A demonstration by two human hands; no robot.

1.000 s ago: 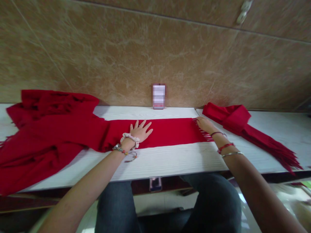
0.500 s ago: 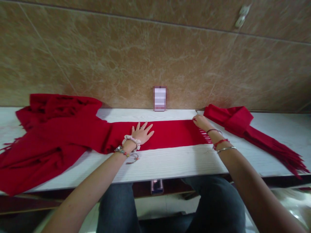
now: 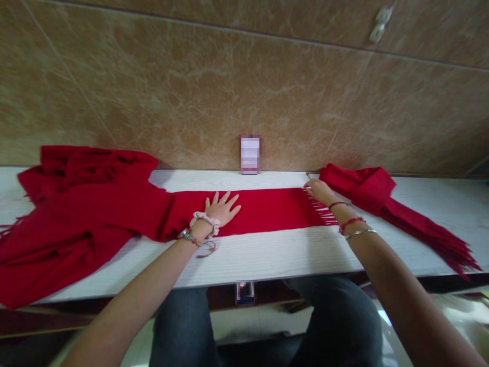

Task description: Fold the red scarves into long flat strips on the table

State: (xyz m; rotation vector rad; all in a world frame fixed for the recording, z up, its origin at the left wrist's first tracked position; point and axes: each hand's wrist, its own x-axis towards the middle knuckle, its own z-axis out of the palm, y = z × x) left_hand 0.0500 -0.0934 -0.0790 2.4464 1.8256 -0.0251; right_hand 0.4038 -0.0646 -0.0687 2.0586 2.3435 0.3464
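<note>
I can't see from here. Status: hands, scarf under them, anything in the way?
Left hand spread on red scarf. Right hand at its fringed end. Scarf flat between hands. Second scarf close by right hand, not over the first.

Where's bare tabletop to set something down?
In front: the white tabletop between the spread red cloth and its front edge, from left arm to right arm. At right: the patch between the folded scarf and the wall. Behind the spread red cloth, only a narrow strip. Crowded: the left end, mostly under heaped red cloth, and around left hand and right hand.
</note>
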